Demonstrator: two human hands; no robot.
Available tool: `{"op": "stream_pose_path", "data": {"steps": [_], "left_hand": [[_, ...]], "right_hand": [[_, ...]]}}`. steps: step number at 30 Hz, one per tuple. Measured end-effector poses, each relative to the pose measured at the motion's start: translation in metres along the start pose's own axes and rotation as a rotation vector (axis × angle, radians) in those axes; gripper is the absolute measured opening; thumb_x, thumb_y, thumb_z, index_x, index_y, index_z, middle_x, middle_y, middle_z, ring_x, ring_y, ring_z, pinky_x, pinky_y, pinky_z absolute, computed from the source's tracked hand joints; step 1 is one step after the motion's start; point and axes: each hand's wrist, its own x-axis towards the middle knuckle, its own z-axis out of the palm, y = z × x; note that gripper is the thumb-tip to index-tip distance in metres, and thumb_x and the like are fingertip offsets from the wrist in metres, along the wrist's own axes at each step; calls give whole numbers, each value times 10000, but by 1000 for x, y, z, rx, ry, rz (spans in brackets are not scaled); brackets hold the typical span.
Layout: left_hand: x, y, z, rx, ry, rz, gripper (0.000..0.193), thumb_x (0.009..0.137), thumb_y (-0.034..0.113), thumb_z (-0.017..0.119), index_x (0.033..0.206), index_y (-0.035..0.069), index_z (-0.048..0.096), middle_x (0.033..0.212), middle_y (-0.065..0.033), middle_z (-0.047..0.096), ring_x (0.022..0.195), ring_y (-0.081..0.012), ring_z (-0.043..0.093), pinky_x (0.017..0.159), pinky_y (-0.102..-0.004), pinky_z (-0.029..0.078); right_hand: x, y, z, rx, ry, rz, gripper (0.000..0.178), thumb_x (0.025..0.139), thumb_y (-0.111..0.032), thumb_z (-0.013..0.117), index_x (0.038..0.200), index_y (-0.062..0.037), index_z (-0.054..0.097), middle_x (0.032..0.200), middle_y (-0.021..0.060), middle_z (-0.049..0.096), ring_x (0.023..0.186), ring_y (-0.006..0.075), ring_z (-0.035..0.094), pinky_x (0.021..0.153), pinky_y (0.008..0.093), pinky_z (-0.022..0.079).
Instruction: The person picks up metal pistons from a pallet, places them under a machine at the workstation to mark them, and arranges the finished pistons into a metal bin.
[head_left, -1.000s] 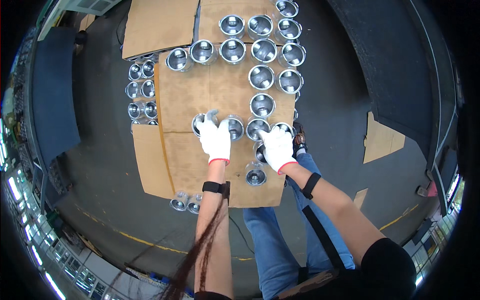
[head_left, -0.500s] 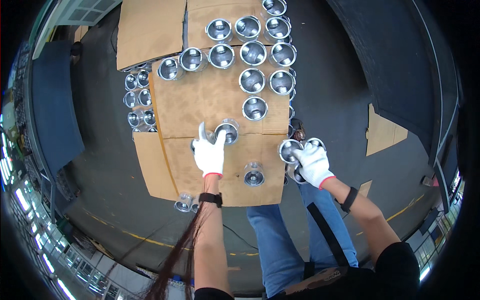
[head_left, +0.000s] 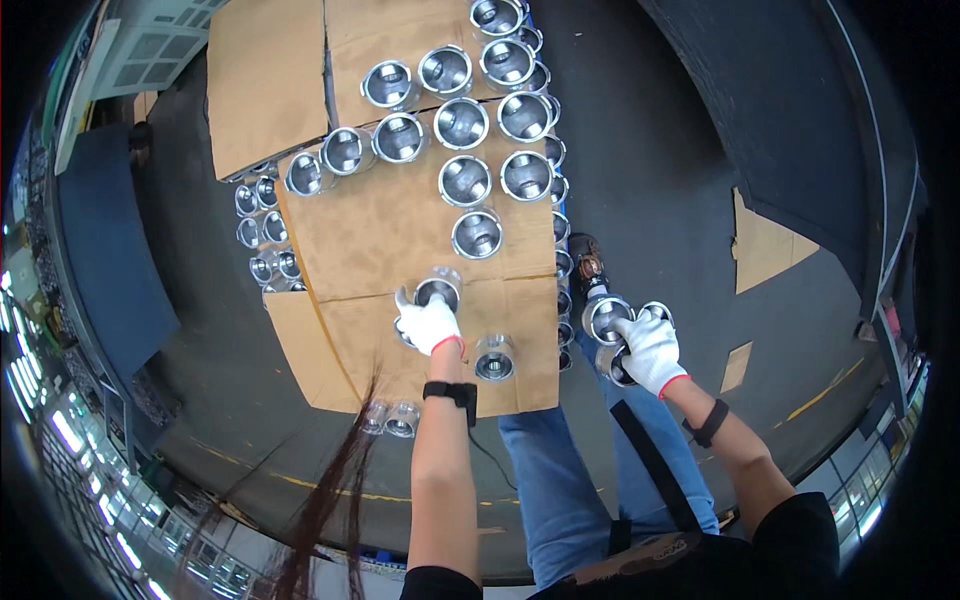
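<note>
My left hand, in a white glove with a red cuff, reaches over the cardboard sheet. Its fingers are curled at the rim of a silver metal piston, open end up. A second piston is mostly hidden beneath that hand. Off the right edge of the sheet, my gloved right hand grips a cluster of pistons: one piston at its fingertips, another piston behind, and a third piston below. Near the front of the sheet a single piston stands alone.
Several pistons stand in rows on the far and right parts of the sheet. More pistons show below its left edge and along its right edge. A cardboard piece lies on the dark floor, and my legs are close to the front edge.
The view has shifted, so the sheet appears further left. My right hand has moved right with its pistons, away from the sheet. My left fingers have curled closer around the piston.
</note>
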Motion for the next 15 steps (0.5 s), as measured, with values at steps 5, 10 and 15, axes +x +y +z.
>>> {"op": "stream_pose_path", "data": {"steps": [5,10,15], "left_hand": [[-40,-10,-5,133,-1,368,845,765,135,694,1552,182,391,1067,-210,622,926,-369,624,845,-477,506],[-64,22,-4,236,-156,577,936,764,155,688,1598,244,272,1082,-215,580,941,-387,627,833,-482,514],[-70,38,5,152,-96,461,963,767,153,710,1601,284,247,1142,-227,572,933,-417,641,821,-498,529]], "right_hand": [[7,24,-10,47,26,-3,396,721,-141,737,1114,-180,708,1018,188,654,978,351,655,804,441,556],[18,43,-33,42,54,12,418,711,-137,756,1123,-185,711,1027,177,657,993,345,650,831,429,556],[33,80,-42,45,39,66,416,728,-152,769,1137,-195,705,1037,167,666,983,331,672,834,426,564]]}}
